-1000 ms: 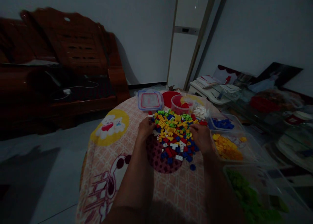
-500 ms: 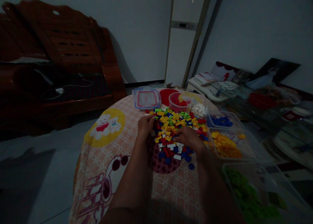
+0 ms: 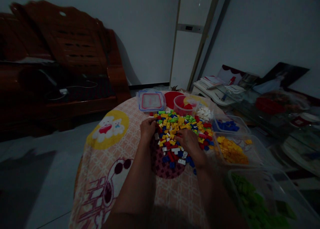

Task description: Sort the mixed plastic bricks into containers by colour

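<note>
A heap of small toy building bricks [image 3: 172,124] in yellow, red, blue, green and white lies on a round table. My left hand [image 3: 148,129] is at the heap's left edge, its fingers bent and closed. Whatever is between those fingertips is too dark and small to make out. Over the middle of the heap is my right hand [image 3: 188,141], with its fingers curled down among yellow and red bricks; its fingertips are partly hidden. A white brick [image 3: 182,161] and several blue ones lie loose at the near edge, left of my right wrist.
Clear boxes hold blue bricks [image 3: 227,125], yellow bricks [image 3: 231,150] and green bricks [image 3: 252,199] on the right. A round tub [image 3: 183,110] with red bricks, a white brick pile [image 3: 203,113] and a blue-rimmed lid [image 3: 150,101] stand behind the heap. A wooden bench [image 3: 75,52] is beyond.
My right hand has shifted slightly left and away from me over the heap, its fingers more drawn in. My left hand stays at the left edge. The view has tilted slightly.
</note>
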A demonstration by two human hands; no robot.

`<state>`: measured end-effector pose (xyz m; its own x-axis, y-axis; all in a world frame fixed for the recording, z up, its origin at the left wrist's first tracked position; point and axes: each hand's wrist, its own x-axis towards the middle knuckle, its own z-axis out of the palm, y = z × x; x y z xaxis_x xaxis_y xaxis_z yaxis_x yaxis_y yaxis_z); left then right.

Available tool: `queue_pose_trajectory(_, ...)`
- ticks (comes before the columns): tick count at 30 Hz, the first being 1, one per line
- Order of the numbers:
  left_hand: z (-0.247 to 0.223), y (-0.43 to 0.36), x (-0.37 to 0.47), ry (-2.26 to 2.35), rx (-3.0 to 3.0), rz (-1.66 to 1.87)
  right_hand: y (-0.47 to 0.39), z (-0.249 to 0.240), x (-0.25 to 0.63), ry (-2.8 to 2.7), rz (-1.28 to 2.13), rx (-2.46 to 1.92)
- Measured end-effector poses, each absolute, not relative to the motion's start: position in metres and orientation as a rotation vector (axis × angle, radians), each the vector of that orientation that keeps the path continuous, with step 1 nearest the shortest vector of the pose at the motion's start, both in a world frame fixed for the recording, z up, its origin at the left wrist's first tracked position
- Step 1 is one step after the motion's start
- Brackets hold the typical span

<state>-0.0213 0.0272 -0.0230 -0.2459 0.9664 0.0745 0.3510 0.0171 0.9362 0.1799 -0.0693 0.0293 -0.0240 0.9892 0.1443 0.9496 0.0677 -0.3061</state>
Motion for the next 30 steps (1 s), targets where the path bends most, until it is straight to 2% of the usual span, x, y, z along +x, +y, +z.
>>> queue_pose_trajectory(5,-0.022,0.025,-0.02,1.673,1.337,1.221,-0.067,0.031,0.185,-1.966,0.302,-1.866)
queue_pose_trajectory(14,-0.026,0.031,-0.019,1.668,1.363,1.206,-0.056,0.032,0.213,-1.284,0.637,-1.602)
queue_pose_trajectory(19,-0.026,0.029,-0.019,1.652,1.358,1.216,-0.024,0.047,0.213,-1.111,0.56,-1.475)
queue_pose_trajectory(23,-0.025,0.027,-0.019,1.603,1.308,1.22,-0.002,0.069,0.214,-1.175,0.401,-1.346)
queue_pose_trajectory(27,-0.019,0.024,-0.018,1.546,1.16,1.193,-0.012,0.073,0.215,-1.191,0.338,-1.414)
queue_pose_trajectory(30,-0.015,0.022,-0.017,1.545,1.106,1.203,-0.025,0.065,0.213,-1.268,0.426,-1.443)
